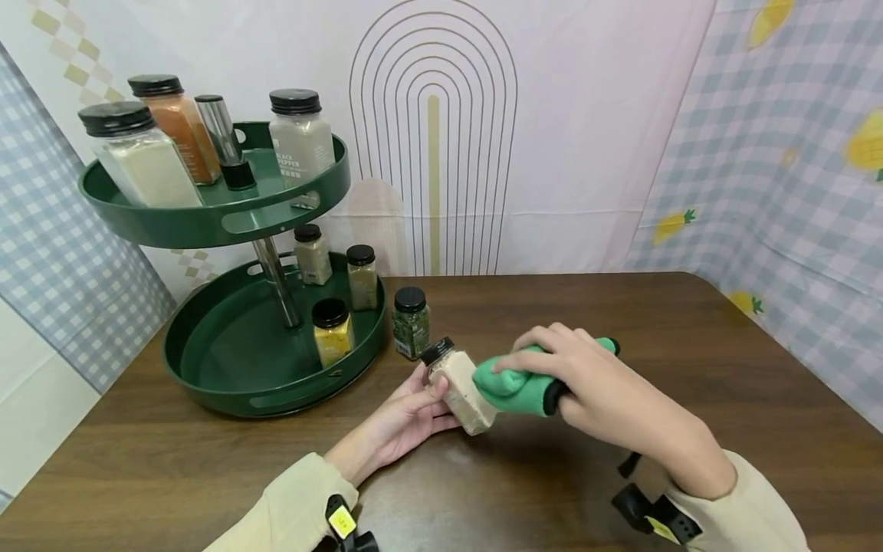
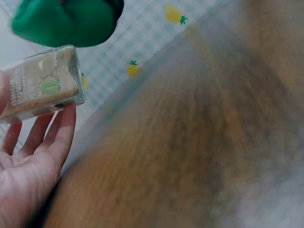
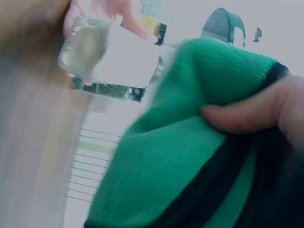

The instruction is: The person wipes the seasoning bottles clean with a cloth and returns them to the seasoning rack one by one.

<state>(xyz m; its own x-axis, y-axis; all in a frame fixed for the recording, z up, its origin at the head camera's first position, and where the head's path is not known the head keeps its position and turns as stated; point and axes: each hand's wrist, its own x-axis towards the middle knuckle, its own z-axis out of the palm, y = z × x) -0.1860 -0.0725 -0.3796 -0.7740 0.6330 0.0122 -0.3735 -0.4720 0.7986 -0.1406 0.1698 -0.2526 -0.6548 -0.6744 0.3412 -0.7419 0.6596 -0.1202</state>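
Onion-powder jar (image 1: 466,395) tilted in left fingers (image 2: 64,135)

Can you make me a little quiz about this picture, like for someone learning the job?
1. Which hand holds the cloth: a) left or b) right?
2. True or false: the tilted jar is on the upper tray.
3. Fill in: the herb jar stands on the ___.

Key:
1. b, the right hand.
2. False; the left hand holds it.
3. The table.
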